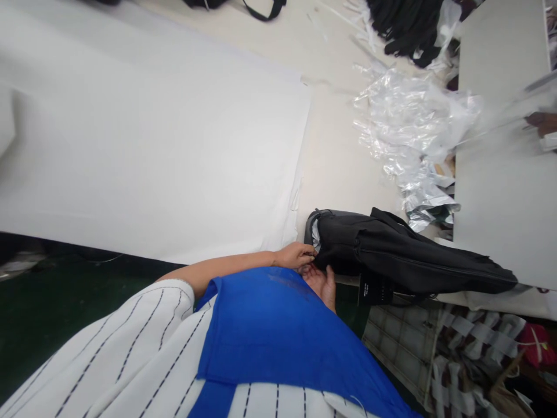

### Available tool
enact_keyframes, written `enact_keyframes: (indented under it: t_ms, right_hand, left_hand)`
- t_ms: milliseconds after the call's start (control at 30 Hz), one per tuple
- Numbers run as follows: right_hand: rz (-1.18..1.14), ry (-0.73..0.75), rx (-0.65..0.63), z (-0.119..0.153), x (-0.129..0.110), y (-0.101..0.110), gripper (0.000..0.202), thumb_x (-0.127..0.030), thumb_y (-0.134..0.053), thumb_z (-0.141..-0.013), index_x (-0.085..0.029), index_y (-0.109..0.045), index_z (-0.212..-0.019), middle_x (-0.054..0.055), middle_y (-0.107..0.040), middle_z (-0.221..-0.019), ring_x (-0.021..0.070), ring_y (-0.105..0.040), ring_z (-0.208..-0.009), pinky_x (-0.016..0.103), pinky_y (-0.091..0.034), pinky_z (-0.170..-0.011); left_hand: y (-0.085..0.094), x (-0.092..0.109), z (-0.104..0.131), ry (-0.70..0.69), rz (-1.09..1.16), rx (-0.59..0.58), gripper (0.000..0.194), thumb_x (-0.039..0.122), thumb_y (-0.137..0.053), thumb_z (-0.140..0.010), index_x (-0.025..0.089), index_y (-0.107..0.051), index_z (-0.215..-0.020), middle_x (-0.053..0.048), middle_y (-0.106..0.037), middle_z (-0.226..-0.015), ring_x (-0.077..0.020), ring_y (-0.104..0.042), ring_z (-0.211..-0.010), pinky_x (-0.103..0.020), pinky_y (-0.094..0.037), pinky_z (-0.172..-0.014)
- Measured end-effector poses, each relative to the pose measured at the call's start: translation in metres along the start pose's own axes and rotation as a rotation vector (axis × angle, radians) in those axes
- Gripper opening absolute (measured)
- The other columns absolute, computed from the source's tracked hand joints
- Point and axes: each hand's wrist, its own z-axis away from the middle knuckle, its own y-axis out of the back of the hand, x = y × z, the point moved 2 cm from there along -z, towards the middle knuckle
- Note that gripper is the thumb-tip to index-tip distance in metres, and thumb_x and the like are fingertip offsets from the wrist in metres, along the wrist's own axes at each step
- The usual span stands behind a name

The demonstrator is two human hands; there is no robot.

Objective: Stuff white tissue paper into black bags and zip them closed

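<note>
A long black fabric bag [391, 247] with a handle strap and a zip seam lies on its side along the table's near edge. At its left end an opening shows pale, shiny lining or stuffing [315, 232]. My left hand [296, 255] is closed, its fingertips pinching the bag's near edge beside that opening. Just below, my right hand [321, 283] is palm up with the thumb apart; its fingertips lie by the left fingers, partly hidden. A black tag [375, 289] with small print hangs from the bag's near side.
A large white sheet [165, 145] covers the table's left part. Crumpled clear plastic bags [418, 116] lie at the right, below black straps [404, 26] heaped at the back. A pale panel [500, 174] stands at the right. Wrapped bundles [478, 337] sit below the table.
</note>
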Motion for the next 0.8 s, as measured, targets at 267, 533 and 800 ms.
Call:
enact_keyframes:
  t_ms: [267, 533, 800]
  right_hand:
    - [0.034, 0.084, 0.132, -0.011, 0.01, 0.016, 0.027, -0.031, -0.082, -0.074, -0.017, -0.063, -0.086, -0.003, -0.057, -0.073, 0.0071, -0.044, -0.059, 0.013, -0.042, -0.05]
    - [0.027, 0.052, 0.169, -0.012, 0.013, 0.013, 0.013, -0.019, -0.073, -0.079, -0.016, -0.06, -0.079, -0.005, -0.052, -0.065, 0.0037, -0.038, -0.052, 0.009, -0.035, -0.044]
    - [0.03, 0.005, 0.217, -0.007, 0.004, 0.01, 0.01, -0.015, -0.063, -0.087, -0.013, -0.06, -0.077, -0.005, -0.048, -0.059, 0.002, -0.036, -0.046, 0.008, -0.032, -0.04]
  left_hand:
    - [0.001, -0.001, -0.002, -0.034, -0.364, -0.101, 0.018, 0.022, -0.051, -0.092, 0.014, -0.066, -0.1, -0.005, -0.07, -0.089, -0.0152, -0.064, -0.081, -0.022, -0.045, -0.074]
    - [-0.002, -0.004, -0.003, -0.118, -0.79, -0.154, 0.018, 0.027, -0.045, -0.096, 0.017, -0.06, -0.094, -0.006, -0.067, -0.098, -0.0175, -0.063, -0.087, -0.025, -0.046, -0.072]
    - [-0.006, 0.001, -0.008, -0.369, -1.095, -0.095, 0.023, 0.018, -0.035, -0.099, 0.013, -0.058, -0.097, -0.013, -0.062, -0.105, -0.0208, -0.057, -0.092, -0.032, -0.051, -0.074]
